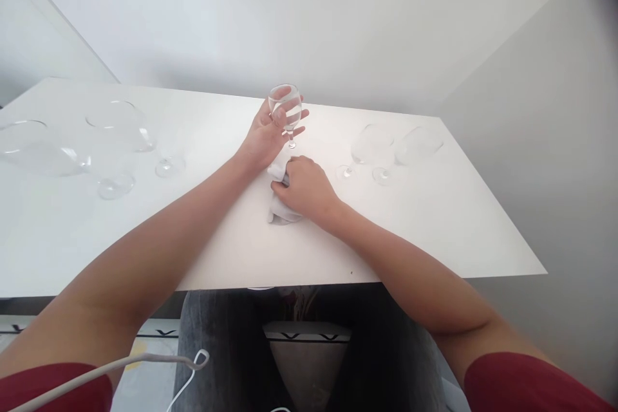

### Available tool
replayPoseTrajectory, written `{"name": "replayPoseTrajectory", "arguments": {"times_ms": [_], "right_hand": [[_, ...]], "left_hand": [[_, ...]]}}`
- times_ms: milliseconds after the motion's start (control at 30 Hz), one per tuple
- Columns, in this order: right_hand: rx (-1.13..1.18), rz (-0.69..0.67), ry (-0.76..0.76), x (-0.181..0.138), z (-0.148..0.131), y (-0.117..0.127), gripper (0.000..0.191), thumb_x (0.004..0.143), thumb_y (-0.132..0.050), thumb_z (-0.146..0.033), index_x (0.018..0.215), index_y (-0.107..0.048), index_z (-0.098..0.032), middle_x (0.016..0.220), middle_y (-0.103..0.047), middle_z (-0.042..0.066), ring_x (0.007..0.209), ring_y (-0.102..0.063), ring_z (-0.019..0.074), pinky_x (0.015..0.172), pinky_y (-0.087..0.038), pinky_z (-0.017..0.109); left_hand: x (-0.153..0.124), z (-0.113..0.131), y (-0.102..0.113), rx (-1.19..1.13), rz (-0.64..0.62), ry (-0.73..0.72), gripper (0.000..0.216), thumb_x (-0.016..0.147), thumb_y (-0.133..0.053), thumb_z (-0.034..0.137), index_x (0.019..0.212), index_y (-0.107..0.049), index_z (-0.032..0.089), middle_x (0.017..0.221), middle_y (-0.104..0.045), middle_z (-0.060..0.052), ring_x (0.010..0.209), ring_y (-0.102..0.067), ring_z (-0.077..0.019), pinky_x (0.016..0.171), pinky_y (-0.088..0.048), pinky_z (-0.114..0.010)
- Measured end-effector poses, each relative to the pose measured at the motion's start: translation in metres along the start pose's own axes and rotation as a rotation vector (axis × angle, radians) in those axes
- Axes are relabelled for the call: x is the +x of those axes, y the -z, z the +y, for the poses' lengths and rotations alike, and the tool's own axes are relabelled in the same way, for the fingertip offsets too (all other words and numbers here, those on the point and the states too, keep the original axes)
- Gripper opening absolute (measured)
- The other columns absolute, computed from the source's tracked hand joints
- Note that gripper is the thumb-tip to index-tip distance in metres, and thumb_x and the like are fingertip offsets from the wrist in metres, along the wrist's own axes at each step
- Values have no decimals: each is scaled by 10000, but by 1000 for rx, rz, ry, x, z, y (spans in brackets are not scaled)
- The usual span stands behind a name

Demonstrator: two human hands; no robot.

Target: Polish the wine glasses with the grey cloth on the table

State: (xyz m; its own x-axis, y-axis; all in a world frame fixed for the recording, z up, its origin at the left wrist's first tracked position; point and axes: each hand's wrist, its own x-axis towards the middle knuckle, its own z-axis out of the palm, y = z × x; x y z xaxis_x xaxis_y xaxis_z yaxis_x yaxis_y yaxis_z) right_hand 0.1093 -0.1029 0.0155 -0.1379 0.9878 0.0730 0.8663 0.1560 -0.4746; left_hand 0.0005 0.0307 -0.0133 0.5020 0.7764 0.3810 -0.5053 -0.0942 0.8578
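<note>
At the far left of the frame two large glasses (43,148) lay on their sides on the white table (434,232), their bowls toward the left edge and their feet pointing toward the centre; a second bowl (120,122) sat just behind the first, and the round feet (116,185) lay on the tabletop near each other. Moving toward the centre, the left hand (265,135) was closed around the bowl of a small glass (286,109), thumb on the near side and fingers behind it, holding it upright with its stem hanging down; whether its foot touched the table could not be told. Just below it and slightly right, the right hand (304,187) was clamped on a white cloth (282,209), which was bunched under the palm and rested on the table, its upper end reaching up to the stem of the glass. Further right, in the middle right of the frame, two more glasses (374,145) lay tipped on the table side by side, nearly touching, well apart from both hands. Along the bottom edge showed red sleeves, grey trousers and a white cable (145,360).
</note>
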Motion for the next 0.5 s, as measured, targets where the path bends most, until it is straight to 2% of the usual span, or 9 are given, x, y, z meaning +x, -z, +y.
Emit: {"name": "replayPoseTrajectory", "arguments": {"times_ms": [133, 300, 500], "right_hand": [[-153, -3, 122, -1, -4, 2, 171, 929, -555, -242, 934, -698, -149, 1131, -649, 176, 1093, -572, 323, 909, -535, 461], [-267, -25, 112, -3, -6, 3, 305, 959, -506, -182, 1180, -688, -75, 1365, -584, 242, 1164, -528, 365, 941, -525, 517], [-286, -70, 94, -3, -8, 3, 367, 979, -492, -190, 1283, -652, -60, 1403, -601, 248, 1217, -544, 379, 1026, -495, 520]], "left_hand": [[-1, -1, -2, -5, -43, 18, 587, 825, -828, 617, 1320, -632, 370, 1502, -613, -55, 1453, -559, -345, 1191, -454, -536], [-6, 4, -8, 34, -40, 67, 575, 860, -796, 608, 1349, -629, 356, 1515, -623, -70, 1501, -515, -359, 1196, -450, -540], [-7, 2, -12, 54, -33, 68, 593, 879, -785, 584, 1381, -633, 306, 1468, -659, -93, 1544, -465, -360, 1215, -440, -532]]}}
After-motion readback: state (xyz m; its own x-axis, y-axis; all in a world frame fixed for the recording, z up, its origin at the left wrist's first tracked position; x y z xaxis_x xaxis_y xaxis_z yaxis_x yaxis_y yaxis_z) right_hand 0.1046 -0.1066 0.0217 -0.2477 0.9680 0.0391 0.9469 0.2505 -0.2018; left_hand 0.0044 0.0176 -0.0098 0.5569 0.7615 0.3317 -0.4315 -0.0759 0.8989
